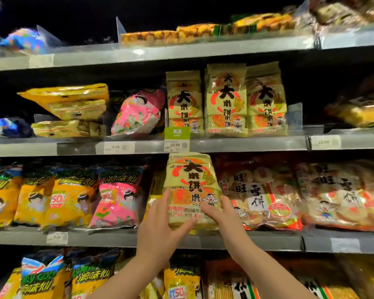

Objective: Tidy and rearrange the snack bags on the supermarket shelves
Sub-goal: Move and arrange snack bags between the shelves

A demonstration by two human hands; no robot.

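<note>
Here the left grip (160, 228) and right grip (224, 213) clasp a glossy, crinkled, rectangular yellow bag (191, 175) by its base.

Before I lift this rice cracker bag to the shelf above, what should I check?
1. Grip: left hand and right hand hold the rice cracker bag by its lower sides: ok.
2. Bag upright, front outward: ok.
3. Row of matching bags stands on the shelf above: ok.
4. Free slot in that row: cannot tell.
5. Neighbouring pink bag lies slumped: not ok.
6. Path: green price tag juts up directly overhead: not ok.
</note>
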